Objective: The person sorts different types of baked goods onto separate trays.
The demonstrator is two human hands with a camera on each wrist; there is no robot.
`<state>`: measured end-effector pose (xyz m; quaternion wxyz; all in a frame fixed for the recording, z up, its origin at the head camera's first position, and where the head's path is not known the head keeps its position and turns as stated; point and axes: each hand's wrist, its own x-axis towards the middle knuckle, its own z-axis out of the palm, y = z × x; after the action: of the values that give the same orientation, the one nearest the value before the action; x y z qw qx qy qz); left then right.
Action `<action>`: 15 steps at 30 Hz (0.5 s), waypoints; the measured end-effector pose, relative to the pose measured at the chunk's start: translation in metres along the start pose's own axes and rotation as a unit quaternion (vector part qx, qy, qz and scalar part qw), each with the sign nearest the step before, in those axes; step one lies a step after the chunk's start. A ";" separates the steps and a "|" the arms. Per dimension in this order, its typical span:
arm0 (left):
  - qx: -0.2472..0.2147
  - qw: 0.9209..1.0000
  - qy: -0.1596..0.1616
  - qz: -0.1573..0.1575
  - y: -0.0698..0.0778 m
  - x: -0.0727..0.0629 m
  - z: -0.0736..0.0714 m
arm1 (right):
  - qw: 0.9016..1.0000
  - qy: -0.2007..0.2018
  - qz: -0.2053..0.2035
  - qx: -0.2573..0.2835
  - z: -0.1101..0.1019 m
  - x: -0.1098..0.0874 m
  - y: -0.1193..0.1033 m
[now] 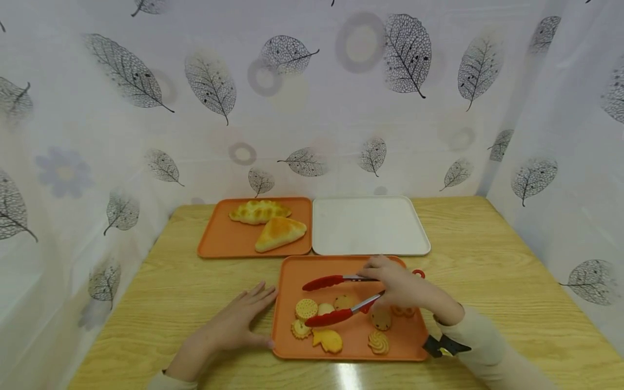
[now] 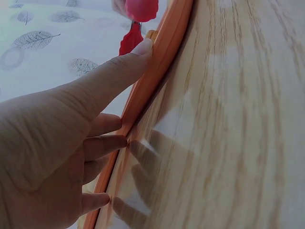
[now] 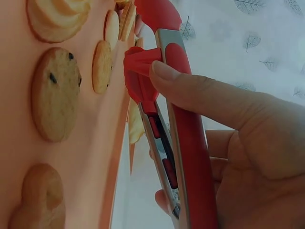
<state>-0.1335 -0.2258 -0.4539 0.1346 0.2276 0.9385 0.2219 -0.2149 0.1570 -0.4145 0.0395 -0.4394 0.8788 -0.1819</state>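
Observation:
Red-and-silver tongs (image 1: 327, 283) are gripped in my right hand (image 1: 397, 284), thumb on one arm and fingers around the other. Their jaws stand apart over the near orange tray (image 1: 351, 351), with nothing clamped between them. Below lie a round dotted cookie (image 1: 306, 309), a fish-shaped cookie (image 1: 329, 341), a swirl cookie (image 1: 378, 342) and a chip cookie (image 3: 57, 95); the tongs and right hand partly hide others. My left hand (image 1: 234, 322) is spread at the tray's left side, its thumb on the rim (image 2: 164, 55) in the left wrist view.
Behind, on the left, an orange tray (image 1: 219, 238) bears a braided bread (image 1: 258, 211) and a triangular bread (image 1: 281, 234). A white tray (image 1: 370, 225) stands beside it. Leaf-printed curtains (image 1: 312, 108) enclose the wooden table (image 1: 487, 271) at the back and sides.

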 end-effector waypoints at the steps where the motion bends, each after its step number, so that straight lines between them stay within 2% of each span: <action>1: -0.001 1.000 0.000 0.000 0.000 0.000 0.000 | 1.000 -0.001 -0.003 0.002 0.000 0.001 -0.001; 7: -0.006 1.000 0.000 0.000 0.000 -0.001 0.000 | 1.000 -0.012 0.003 0.014 0.000 0.004 -0.005; 15: -0.002 1.000 -0.001 0.002 0.000 -0.001 0.000 | 1.000 -0.016 0.006 -0.010 -0.001 0.009 -0.009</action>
<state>-0.1327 -0.2259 -0.4541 0.1354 0.2296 0.9375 0.2238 -0.2135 0.1452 -0.4097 0.0497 -0.4376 0.8824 -0.1656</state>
